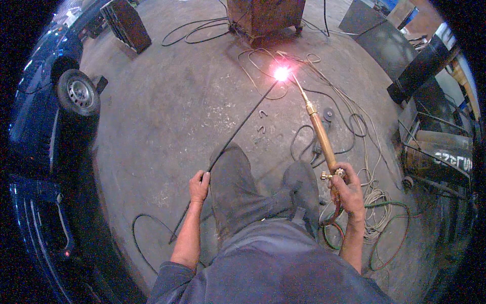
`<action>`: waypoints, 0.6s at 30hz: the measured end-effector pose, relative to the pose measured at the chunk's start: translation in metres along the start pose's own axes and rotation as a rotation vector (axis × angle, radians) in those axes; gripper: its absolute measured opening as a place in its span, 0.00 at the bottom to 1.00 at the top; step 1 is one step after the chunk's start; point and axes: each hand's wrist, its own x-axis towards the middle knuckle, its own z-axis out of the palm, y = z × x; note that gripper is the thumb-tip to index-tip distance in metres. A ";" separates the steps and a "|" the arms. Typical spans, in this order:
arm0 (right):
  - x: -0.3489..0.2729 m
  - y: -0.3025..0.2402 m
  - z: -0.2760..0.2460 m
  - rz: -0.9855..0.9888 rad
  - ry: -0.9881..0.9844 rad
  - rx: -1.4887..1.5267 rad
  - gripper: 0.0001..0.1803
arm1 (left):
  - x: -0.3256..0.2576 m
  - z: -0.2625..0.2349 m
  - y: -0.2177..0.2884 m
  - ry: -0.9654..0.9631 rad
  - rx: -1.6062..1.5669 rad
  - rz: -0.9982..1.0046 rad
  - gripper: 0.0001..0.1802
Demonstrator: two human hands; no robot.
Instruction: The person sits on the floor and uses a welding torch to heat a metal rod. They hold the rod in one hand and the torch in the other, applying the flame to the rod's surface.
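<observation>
My left hand (199, 186) is closed around a long dark metal rod (238, 127) that slants up and away to the right. In my right hand (348, 192) is a brass gas torch (323, 139), gripped near its valve knobs (339, 174). Its thin nozzle points forward and left. Where the rod's far end and the torch tip meet there is a bright pinkish-white glow (282, 74), which hides the rod's end. Red and green hoses (334, 238) run down from the torch handle.
Beyond the glow stands a rusty metal box (266, 17). Tangled cables (349, 101), an angle grinder (319, 142) and small curved metal pieces (262, 121) lie on the concrete floor. A dark blue vehicle (38, 126) fills the left side; a gas cylinder (438, 157) lies at the right.
</observation>
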 end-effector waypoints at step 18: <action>-0.003 0.003 0.002 0.003 0.001 0.018 0.16 | -0.002 0.001 -0.002 0.051 -0.071 0.026 0.19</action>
